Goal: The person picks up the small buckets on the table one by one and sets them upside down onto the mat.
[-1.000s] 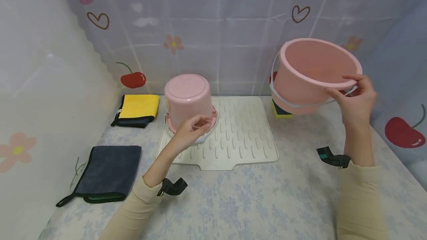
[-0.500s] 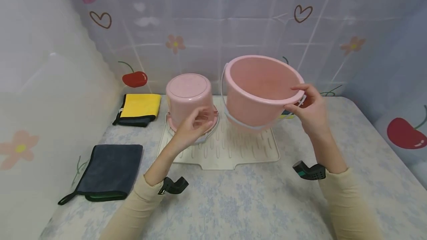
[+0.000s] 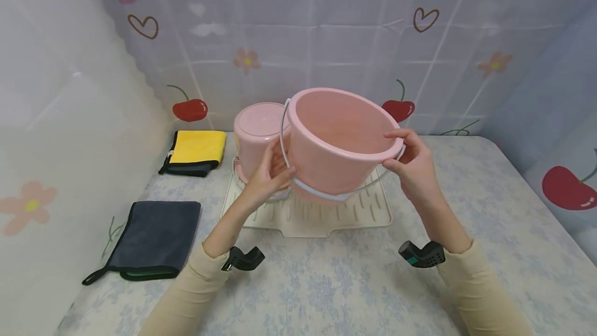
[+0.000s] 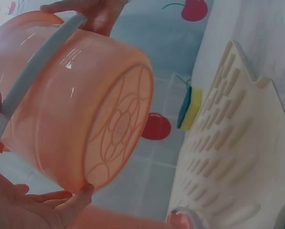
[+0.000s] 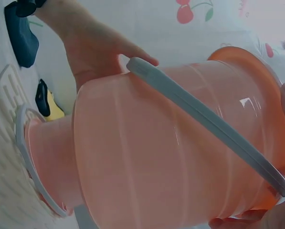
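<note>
While the right hand point(image 3: 414, 162) clamps fingers on a pink bucket point(image 3: 333, 167), the left hand point(image 3: 267, 179) touches it, fingers apart. Part-hidden from here: upturned bucket point(image 3: 258, 131), ribbed tray point(image 3: 305, 224)

Soft, even light brightens the head view, casting faint shadows on the tabletop point(image 3: 331, 284) beside the sleeves point(image 3: 475, 289); dimmer wrist views catch small glints on the held bucket point(image 4: 80, 109) and pale glare in an upper corner.

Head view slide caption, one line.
Right hand holds a tilted pink bucket by the rim, left hand at its side, upturned bucket behind.
</note>
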A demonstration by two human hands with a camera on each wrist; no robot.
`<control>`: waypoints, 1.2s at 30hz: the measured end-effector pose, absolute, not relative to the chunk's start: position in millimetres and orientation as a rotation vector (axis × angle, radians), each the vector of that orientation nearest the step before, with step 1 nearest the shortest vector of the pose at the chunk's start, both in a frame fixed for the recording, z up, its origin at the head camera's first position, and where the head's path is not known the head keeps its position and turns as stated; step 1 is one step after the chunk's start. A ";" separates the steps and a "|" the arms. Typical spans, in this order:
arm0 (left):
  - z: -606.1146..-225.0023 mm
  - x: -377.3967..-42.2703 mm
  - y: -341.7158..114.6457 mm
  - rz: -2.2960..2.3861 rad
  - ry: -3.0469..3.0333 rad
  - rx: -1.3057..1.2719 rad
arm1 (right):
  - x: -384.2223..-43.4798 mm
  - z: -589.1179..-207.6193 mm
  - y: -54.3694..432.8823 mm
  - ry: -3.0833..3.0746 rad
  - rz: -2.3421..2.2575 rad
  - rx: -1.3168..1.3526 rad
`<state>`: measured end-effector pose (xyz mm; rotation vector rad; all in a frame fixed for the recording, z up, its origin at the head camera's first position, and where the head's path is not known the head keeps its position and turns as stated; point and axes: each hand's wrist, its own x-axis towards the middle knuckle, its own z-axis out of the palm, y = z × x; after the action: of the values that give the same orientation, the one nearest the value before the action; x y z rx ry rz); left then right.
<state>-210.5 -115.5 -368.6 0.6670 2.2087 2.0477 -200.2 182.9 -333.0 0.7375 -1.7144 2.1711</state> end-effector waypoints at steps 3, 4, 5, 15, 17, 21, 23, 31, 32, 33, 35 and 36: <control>-368.5 -209.5 -114.8 2.077 2.151 0.631 | -199.9 -333.7 181.5 -1.695 2.189 0.716; -368.5 -209.2 -114.8 2.087 2.132 0.624 | -200.0 -334.0 181.3 -1.690 2.191 0.712; -368.5 -208.8 -114.5 2.094 2.112 0.611 | -200.3 -334.3 181.0 -1.684 2.195 0.711; -367.7 -205.0 -110.8 2.179 2.081 0.498 | -204.4 -339.3 175.2 -1.584 2.272 0.698; -367.3 -204.4 -109.3 2.232 2.085 0.465 | -204.7 -341.7 172.4 -1.576 2.314 0.682; -366.6 -202.7 -107.1 2.314 2.127 0.413 | -204.6 -350.2 166.0 -1.744 2.258 0.637; -365.7 -201.7 -107.1 2.337 2.159 0.384 | -204.6 -354.7 162.8 -1.890 2.118 0.625; -359.5 -195.7 -108.8 2.320 2.202 0.257 | -211.6 -361.7 159.2 -1.903 1.479 0.816; -358.4 -194.3 -108.9 2.315 2.193 0.232 | -213.0 -361.8 159.3 -1.854 1.406 0.856; -357.4 -193.5 -109.1 2.311 2.189 0.211 | -214.4 -361.8 159.3 -1.812 1.336 0.883; -355.4 -192.3 -109.5 2.305 2.187 0.184 | -216.5 -361.4 159.1 -1.750 1.255 0.923; -354.7 -191.9 -109.8 2.306 2.191 0.183 | -217.1 -361.3 158.7 -1.732 1.244 0.936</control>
<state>-191.9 -109.8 -354.7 0.1832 2.1909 2.3061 -217.1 158.7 -361.3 0.9359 -1.7319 1.2442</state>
